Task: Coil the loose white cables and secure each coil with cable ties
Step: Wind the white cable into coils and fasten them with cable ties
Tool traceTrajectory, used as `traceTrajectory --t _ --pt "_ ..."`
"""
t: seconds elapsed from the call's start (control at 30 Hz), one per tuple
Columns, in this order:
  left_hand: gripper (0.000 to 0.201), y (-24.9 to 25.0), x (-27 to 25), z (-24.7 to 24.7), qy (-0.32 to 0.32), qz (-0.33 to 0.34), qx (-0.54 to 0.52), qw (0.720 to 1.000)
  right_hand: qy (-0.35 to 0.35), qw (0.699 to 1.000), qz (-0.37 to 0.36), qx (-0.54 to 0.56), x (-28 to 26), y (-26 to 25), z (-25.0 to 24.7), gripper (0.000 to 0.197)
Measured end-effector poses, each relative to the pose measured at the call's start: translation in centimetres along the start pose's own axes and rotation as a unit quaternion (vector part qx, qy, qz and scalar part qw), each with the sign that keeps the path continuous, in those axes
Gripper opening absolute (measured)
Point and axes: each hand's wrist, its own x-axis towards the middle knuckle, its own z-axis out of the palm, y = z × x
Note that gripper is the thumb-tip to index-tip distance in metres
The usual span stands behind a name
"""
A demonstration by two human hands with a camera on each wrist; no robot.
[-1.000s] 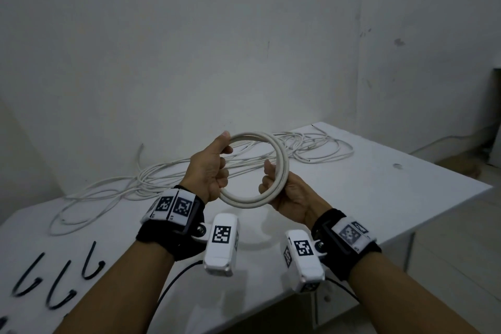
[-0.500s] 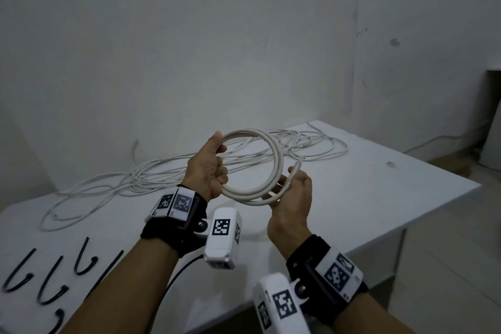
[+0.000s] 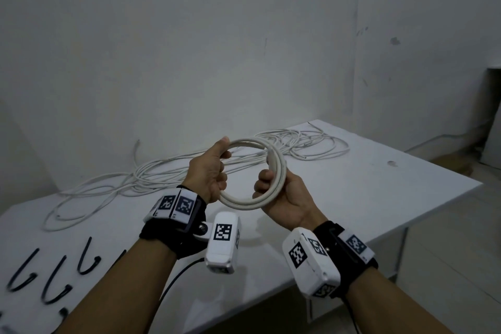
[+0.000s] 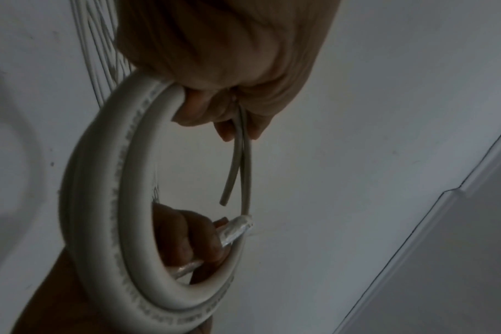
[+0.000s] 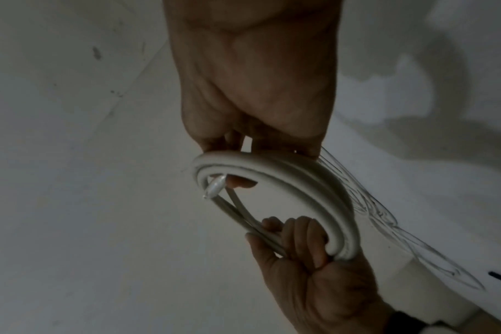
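A coiled white cable (image 3: 244, 205) forms a small ring, held upright in the air above the white table (image 3: 393, 198). My left hand (image 3: 217, 171) grips the ring's left side, thumb up along its top. My right hand (image 3: 271, 187), palm up, grips the lower right side with fingers curled through the ring. In the left wrist view the coil (image 4: 100, 203) shows a clear-tipped cable end (image 4: 235, 228) by the right fingers (image 4: 186, 237). The right wrist view shows the same coil (image 5: 301, 176) and tip (image 5: 215, 187). Several black cable ties (image 3: 54, 276) lie at the table's near left.
A long tangle of loose white cable (image 3: 162, 173) sprawls across the back of the table, from the left to the far right corner. Plain walls stand behind. The table's right edge (image 3: 406, 222) drops to the floor.
My right hand has turned from back-up to palm-up and brought the cable's free end up along the ring's right side. The left hand has kept its hold.
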Motion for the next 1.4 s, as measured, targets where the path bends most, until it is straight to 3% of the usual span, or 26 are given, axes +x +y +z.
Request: traceTrajectory --t 0.1,0.17,0.23,0.3,0.37,0.43,0.47,0.5,0.53,0.6,0.63,0.8,0.9,1.07,1.2,1.3,1.4 --pt "0.036 -0.1 -0.1 -0.1 0.004 0.011 0.003 1.0 0.021 1.0 -0.001 0.003 -0.6 -0.2 -0.3 0.056" --pt "0.036 -0.1 -0.2 -0.6 -0.009 0.021 0.027 0.999 0.077 0.992 -0.033 -0.09 -0.9 -0.8 -0.3 0.052" --pt "0.035 -0.1 -0.4 -1.0 -0.029 0.035 0.076 0.996 0.147 0.949 -0.107 -0.258 -1.0 -1.6 -0.5 0.038" --pt "0.036 -0.2 -0.7 -1.2 -0.047 0.064 0.129 0.988 0.162 0.859 -0.216 -0.436 -1.1 -2.5 -0.5 0.032" --pt "0.038 -0.2 -1.0 -1.1 -0.063 0.094 0.177 0.978 0.104 0.719 -0.291 -0.623 -1.3 -3.3 0.0 0.049" --pt "0.044 -0.2 -1.3 -0.8 -0.091 0.109 0.218 0.966 0.031 0.553 -0.267 -0.789 -1.1 -3.7 1.0 0.065" --pt "0.047 -0.2 -1.5 -0.7 -0.111 0.113 0.237 0.958 0.005 0.5 -0.237 -0.833 -0.9 -3.7 1.6 0.065" --pt "0.052 -0.2 -1.6 -0.6 -0.13 0.116 0.255 0.951 -0.015 0.485 -0.208 -0.85 -0.6 -3.6 2.2 0.058" --pt "0.056 -0.3 -1.7 -0.6 -0.147 0.121 0.268 0.945 -0.027 0.506 -0.183 -0.842 -0.4 -3.4 2.6 0.046" --pt "0.059 -0.4 -1.8 -0.8 -0.16 0.122 0.266 0.943 -0.03 0.587 -0.155 -0.794 0.0 -2.9 3.0 0.023" --pt "0.055 -0.4 -1.9 -1.0 -0.164 0.118 0.252 0.946 -0.024 0.609 -0.162 -0.776 0.1 -2.5 3.0 0.022" --pt "0.029 0.3 -2.6 -3.3 -0.184 0.115 0.224 0.95 0.029 0.645 -0.231 -0.728 0.6 0.2 2.9 0.027" --pt "0.029 0.6 -3.3 -5.9 -0.204 0.1 0.22 0.949 0.029 0.659 -0.233 -0.714 1.0 2.1 3.0 0.028" --pt "0.042 -1.0 -4.8 -10.9 -0.168 0.065 0.143 0.973 0.037 0.751 -0.229 -0.618 1.7 4.6 3.5 0.026" --pt "0.04 -1.5 -6.2 -14.2 -0.128 0.034 0.032 0.991 0.03 0.757 -0.216 -0.615 2.5 9.0 4.6 0.027" --pt "0.029 -0.9 -7.5 -16.8 -0.126 -0.014 0.007 0.992 0.022 0.762 -0.204 -0.615 2.9 12.0 5.2 0.026" --pt "0.036 -0.9 -8.3 -19.2 -0.078 -0.017 0.013 0.997 0.0 0.753 -0.209 -0.624 3.1 14.8 6.4 0.029"
